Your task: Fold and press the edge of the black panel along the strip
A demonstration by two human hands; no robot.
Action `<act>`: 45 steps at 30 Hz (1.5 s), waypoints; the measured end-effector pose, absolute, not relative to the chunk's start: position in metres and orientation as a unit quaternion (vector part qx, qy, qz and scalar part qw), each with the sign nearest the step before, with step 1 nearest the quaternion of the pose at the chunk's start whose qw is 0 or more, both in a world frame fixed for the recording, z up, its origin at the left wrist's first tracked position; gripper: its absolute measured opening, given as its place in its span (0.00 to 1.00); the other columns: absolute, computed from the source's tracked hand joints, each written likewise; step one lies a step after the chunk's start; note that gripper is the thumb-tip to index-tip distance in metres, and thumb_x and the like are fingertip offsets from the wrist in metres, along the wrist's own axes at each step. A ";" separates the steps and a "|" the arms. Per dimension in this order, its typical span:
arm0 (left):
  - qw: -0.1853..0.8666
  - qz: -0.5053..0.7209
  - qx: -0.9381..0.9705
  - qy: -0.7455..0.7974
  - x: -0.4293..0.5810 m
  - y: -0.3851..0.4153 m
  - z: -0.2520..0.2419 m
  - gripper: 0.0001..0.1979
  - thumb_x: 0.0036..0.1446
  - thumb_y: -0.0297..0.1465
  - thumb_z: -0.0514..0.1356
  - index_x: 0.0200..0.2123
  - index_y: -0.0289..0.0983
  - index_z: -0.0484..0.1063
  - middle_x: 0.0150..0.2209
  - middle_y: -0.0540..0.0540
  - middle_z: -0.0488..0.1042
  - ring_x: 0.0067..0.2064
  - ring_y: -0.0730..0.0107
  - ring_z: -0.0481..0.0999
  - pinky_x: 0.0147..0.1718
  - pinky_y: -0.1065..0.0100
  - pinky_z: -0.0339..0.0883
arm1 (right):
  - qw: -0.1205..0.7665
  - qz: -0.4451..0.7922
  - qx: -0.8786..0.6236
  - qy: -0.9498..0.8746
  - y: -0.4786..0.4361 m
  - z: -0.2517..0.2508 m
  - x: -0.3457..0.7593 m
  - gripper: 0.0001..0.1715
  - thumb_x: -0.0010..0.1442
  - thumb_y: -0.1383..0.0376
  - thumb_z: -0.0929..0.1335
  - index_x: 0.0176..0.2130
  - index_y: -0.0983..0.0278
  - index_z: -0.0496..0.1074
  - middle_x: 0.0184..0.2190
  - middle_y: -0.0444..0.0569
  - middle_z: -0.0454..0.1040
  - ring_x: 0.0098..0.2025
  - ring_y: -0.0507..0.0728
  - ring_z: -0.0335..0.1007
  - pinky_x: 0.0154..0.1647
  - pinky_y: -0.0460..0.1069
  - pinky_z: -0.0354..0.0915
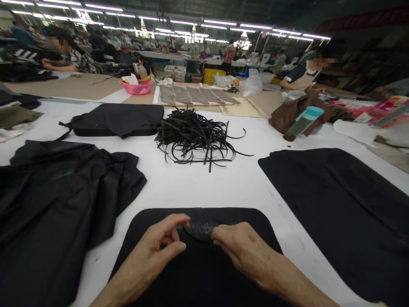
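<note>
A black rounded fabric panel lies on the white table right in front of me. On it sits a small dark grey piece, slightly speckled. My left hand pinches the piece's left end between thumb and fingers. My right hand grips its right end with fingers curled under. Both hands rest on the black panel.
A crumpled black cloth heap lies at left, a flat black fabric sheet at right. A tangle of black straps and a folded black piece lie further back. A teal-capped bottle leans on brown fabric. Other people work at far tables.
</note>
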State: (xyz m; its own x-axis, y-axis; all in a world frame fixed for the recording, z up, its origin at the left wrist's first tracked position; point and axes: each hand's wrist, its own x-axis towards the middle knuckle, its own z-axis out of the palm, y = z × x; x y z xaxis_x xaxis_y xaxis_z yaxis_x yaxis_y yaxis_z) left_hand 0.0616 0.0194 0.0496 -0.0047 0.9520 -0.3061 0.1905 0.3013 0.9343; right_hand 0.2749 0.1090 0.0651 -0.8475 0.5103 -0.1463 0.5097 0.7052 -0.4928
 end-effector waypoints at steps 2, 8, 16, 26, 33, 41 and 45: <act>0.495 0.296 0.521 0.629 0.062 0.016 0.052 0.08 0.54 0.32 0.55 0.36 0.39 0.72 0.30 0.51 0.71 0.31 0.72 0.66 0.31 0.73 0.59 | 0.000 0.261 -0.276 -0.925 0.105 0.064 0.275 0.11 0.62 0.70 0.59 0.28 0.62 0.63 0.22 0.39 0.63 0.21 0.48 0.55 0.23 0.45 0.47; 0.477 0.261 0.525 0.655 0.064 0.003 0.049 0.10 0.55 0.35 0.53 0.27 0.38 0.71 0.25 0.52 0.69 0.28 0.72 0.67 0.28 0.74 0.58 | -0.009 0.257 -0.304 -0.917 0.092 0.056 0.285 0.12 0.63 0.66 0.60 0.28 0.61 0.63 0.24 0.40 0.68 0.24 0.50 0.60 0.25 0.46 0.49; 0.530 0.254 0.374 0.717 0.028 -0.021 0.012 0.18 0.52 0.45 0.53 0.28 0.37 0.71 0.18 0.52 0.65 0.20 0.75 0.61 0.17 0.75 0.54 | 0.018 0.357 -0.478 -0.802 0.098 0.021 0.352 0.16 0.63 0.58 0.59 0.26 0.60 0.62 0.23 0.40 0.65 0.27 0.52 0.61 0.28 0.46 0.54; 0.520 0.291 0.293 0.748 0.019 -0.019 -0.022 0.23 0.42 0.51 0.59 0.31 0.36 0.70 0.22 0.48 0.72 0.18 0.73 0.64 0.13 0.74 0.56 | 0.106 0.517 -0.568 -0.632 0.105 -0.006 0.357 0.12 0.58 0.61 0.60 0.30 0.64 0.69 0.22 0.42 0.69 0.20 0.49 0.60 0.23 0.44 0.56; 0.462 0.252 0.311 0.791 0.020 -0.013 -0.026 0.25 0.41 0.56 0.56 0.21 0.38 0.64 0.10 0.55 0.57 0.13 0.78 0.53 0.13 0.76 0.46 | 0.118 0.492 -0.640 -0.578 0.115 -0.018 0.350 0.11 0.52 0.59 0.64 0.25 0.64 0.66 0.17 0.40 0.68 0.17 0.48 0.58 0.19 0.44 0.52; 0.465 0.245 0.324 0.786 0.021 -0.003 -0.024 0.23 0.42 0.54 0.56 0.22 0.38 0.64 0.10 0.55 0.56 0.14 0.76 0.54 0.13 0.76 0.46 | 0.058 0.355 -0.659 -0.660 0.114 -0.010 0.345 0.15 0.58 0.59 0.60 0.23 0.62 0.64 0.18 0.40 0.65 0.21 0.50 0.61 0.22 0.45 0.51; 0.464 0.260 0.327 0.781 0.024 0.000 -0.018 0.21 0.42 0.52 0.57 0.24 0.38 0.64 0.14 0.55 0.61 0.15 0.76 0.58 0.12 0.76 0.49 | 0.040 0.347 -0.669 -0.656 0.115 -0.009 0.342 0.15 0.58 0.59 0.59 0.24 0.62 0.64 0.19 0.41 0.67 0.22 0.51 0.62 0.22 0.45 0.51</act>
